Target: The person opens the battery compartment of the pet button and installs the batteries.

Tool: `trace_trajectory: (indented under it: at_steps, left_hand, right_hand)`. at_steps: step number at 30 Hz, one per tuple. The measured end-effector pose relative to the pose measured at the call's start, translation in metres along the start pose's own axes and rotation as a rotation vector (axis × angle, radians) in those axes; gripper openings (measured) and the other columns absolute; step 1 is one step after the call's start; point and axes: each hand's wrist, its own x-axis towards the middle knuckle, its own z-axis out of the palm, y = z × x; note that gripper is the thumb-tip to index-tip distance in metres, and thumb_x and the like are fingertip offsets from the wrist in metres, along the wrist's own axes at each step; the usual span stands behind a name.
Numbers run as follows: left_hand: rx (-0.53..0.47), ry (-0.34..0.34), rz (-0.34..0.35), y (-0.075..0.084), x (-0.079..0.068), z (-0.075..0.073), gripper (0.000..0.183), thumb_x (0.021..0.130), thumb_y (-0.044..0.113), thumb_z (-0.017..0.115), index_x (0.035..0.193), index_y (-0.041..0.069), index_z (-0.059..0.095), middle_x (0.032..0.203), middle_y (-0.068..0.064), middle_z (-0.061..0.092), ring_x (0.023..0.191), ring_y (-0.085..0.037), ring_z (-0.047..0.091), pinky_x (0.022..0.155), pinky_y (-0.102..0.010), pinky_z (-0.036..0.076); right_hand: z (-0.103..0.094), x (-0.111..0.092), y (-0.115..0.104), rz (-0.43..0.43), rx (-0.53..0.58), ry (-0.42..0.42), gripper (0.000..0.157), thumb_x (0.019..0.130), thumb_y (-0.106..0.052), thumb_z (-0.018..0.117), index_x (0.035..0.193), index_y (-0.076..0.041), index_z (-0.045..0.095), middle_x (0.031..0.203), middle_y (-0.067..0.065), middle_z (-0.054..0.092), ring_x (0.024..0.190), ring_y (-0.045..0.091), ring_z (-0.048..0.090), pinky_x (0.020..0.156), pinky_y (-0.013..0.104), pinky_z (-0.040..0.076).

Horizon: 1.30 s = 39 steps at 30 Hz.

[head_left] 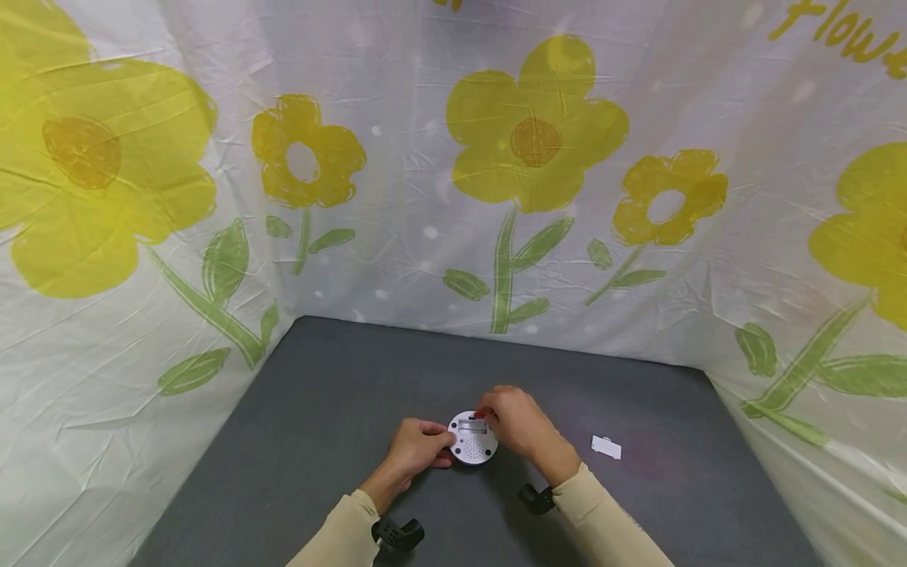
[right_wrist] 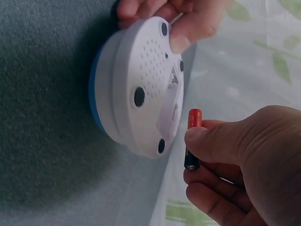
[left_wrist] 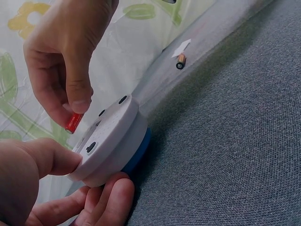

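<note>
Two sets of fingers are busy: the right hand [head_left: 523, 424] pinches a red-and-black battery [right_wrist: 194, 117], and the left hand [head_left: 416, 446] grips the rim of a round white device [head_left: 473, 452], thumb on its perforated face. A narrow gap separates battery from device in the right wrist view, near the open compartment [head_left: 472, 426]. Grey surface [head_left: 340, 394] stretches past the device to a far edge, well apart, at a flowered curtain [head_left: 418, 252]. A white cover [head_left: 605, 447] lies right of the right forearm; a second battery [left_wrist: 182, 60] shows near it in the left wrist view. Right fingers hide much of the held battery from above; the compartment's contents are hard to make out. The device's blue side faces down. In the right wrist view, the held battery stands nearly vertical, red end up.
</note>
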Motion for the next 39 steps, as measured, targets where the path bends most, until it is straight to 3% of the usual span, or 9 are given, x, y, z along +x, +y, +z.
trace_trajectory:
  at_steps: [26,39]
  left_hand:
    - [-0.004,0.015,0.008,-0.001,0.001,0.001,0.025,0.086,0.014,0.075,0.104,-0.003,0.072,0.087,-0.012,0.074,0.069,-0.019,0.074,0.062,-0.031,0.063]
    - [-0.035,0.006,0.01,-0.002,0.002,0.001,0.025,0.086,0.012,0.073,0.103,-0.005,0.073,0.085,-0.012,0.075,0.067,-0.019,0.074,0.062,-0.031,0.063]
  right_hand:
    - [0.023,0.001,-0.009,0.015,-0.113,0.016,0.011,0.083,-0.004,0.075,0.084,-0.015,0.074,0.079,-0.002,0.063,0.073,0.014,0.061,0.062,0.029,0.054]
    - [0.031,0.001,-0.012,0.003,-0.115,0.067,0.01,0.084,-0.007,0.074,0.083,-0.017,0.072,0.08,-0.004,0.06,0.076,0.016,0.06,0.062,0.031,0.054]
